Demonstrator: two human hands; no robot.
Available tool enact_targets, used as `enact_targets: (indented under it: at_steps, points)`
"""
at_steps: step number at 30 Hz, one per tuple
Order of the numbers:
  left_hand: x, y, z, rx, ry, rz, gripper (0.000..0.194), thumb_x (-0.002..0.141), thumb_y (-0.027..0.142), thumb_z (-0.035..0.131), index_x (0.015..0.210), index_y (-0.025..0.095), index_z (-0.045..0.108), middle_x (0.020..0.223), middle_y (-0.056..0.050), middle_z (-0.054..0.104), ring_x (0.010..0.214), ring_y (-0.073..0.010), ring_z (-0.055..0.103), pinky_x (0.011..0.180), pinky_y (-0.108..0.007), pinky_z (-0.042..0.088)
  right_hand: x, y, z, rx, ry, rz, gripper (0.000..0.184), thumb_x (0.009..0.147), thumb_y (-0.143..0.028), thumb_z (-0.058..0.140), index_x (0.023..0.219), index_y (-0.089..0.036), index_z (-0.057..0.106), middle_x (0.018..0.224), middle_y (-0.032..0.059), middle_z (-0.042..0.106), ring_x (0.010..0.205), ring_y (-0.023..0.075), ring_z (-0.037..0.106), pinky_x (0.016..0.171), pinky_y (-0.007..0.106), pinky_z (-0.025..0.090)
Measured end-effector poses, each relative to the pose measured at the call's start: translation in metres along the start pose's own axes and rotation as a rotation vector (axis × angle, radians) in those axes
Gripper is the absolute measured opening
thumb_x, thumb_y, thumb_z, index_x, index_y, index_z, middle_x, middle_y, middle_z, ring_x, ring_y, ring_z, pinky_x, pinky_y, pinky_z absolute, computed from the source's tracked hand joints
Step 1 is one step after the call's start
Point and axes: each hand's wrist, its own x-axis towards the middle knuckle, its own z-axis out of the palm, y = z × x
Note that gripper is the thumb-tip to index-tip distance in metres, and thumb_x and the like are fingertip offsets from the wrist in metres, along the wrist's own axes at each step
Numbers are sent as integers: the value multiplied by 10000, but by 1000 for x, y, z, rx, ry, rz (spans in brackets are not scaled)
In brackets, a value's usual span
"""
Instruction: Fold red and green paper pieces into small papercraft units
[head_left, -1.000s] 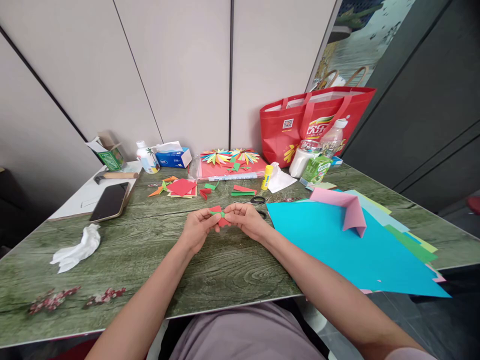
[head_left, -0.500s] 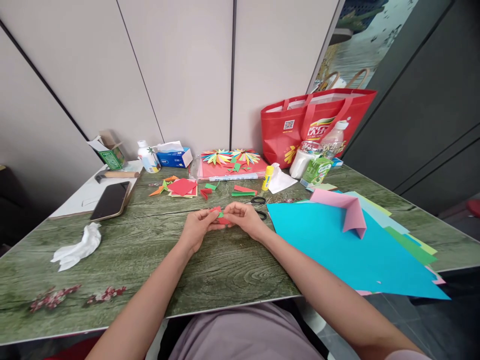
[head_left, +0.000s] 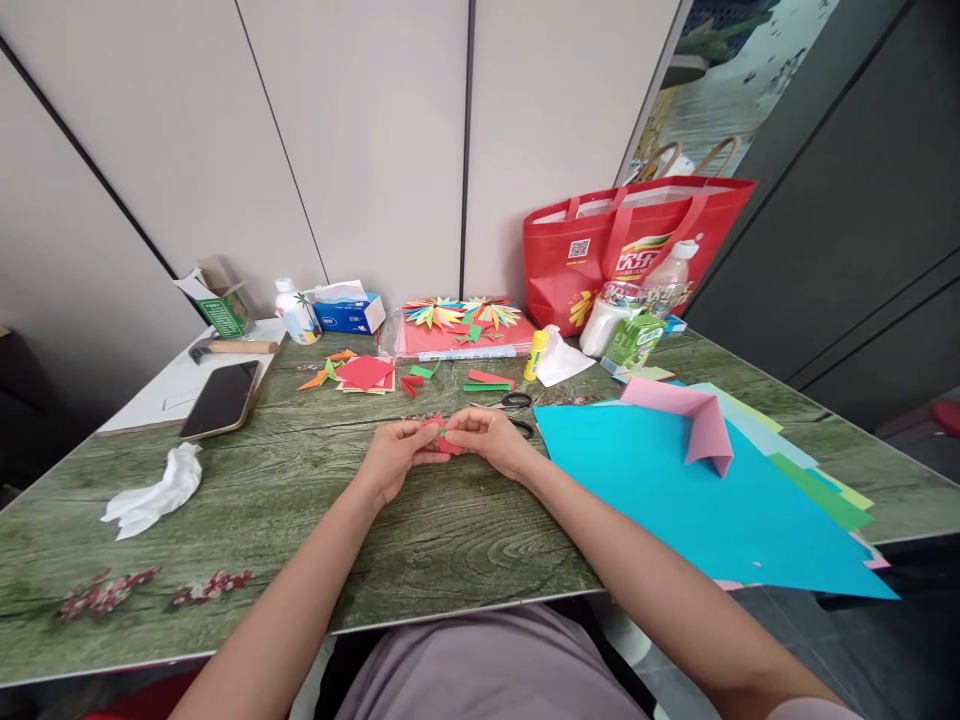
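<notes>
Between my two hands is a small piece of red and green folded paper, partly hidden by my fingers. My left hand pinches its left side, thumb on top. From the right, my right hand pinches the same piece, its fingertips close to the left thumb. Just behind my right hand lie black-handled scissors, partly covered by it. Beyond the hands are folded red and green paper strips, a small folded red piece and a stack of red paper squares.
A yellow glue stick stands by a white tissue. Large blue paper covers the right side, a folded pink sheet on it. Left are a phone, a hammer and a crumpled tissue. A red bag stands behind.
The fingers of my right hand have shifted slightly on the paper, covering more of its green part. Both hands stay in nearly the same place.
</notes>
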Motion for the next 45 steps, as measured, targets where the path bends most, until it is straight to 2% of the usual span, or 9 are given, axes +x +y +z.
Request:
enact_targets:
  at_steps: [6,13,23,36,42,45]
  points:
    - [1,6,-6,-15,-86,-168,175,662,235,699,694,66,667,665,-96,690,626,-159,647,633,-260,535,-1,3,-5,131,-87,129,258,563,-289,759,748,-164,630,631,-32,632,548,71,559,586,227,468]
    - [5,7,-13,-38,-129,-260,124,754,159,607,768,53,670,709,-122,696,622,-142,647,599,-217,537,-1,2,-3,106,-118,100,250,596,-277,739,798,-152,661,665,-11,647,610,87,589,655,263,498]
    - [8,4,-19,-141,-192,-387,98,765,86,575,765,59,670,626,-68,659,524,-92,607,520,-155,506,-1,2,-6,62,-218,72,210,625,-260,723,781,-147,642,716,0,634,582,70,551,601,229,452]
    - [10,2,-21,-178,-310,-373,115,758,131,592,795,57,673,662,-90,639,526,-79,558,516,-151,460,-4,-2,-7,73,-287,38,205,645,-247,712,819,-151,658,716,5,636,597,76,555,601,217,446]
    - [9,4,-19,-197,-334,-406,101,738,111,596,783,67,675,708,-94,635,515,-63,515,398,-107,378,-3,0,-7,52,-283,19,226,639,-283,714,817,-154,664,745,14,644,629,88,564,636,240,457]
    - [8,5,-18,-200,-327,-414,88,730,99,601,764,68,676,691,-90,632,510,-58,511,395,-103,371,-3,0,-8,42,-278,27,211,642,-281,711,806,-157,664,756,13,641,627,87,564,636,241,456]
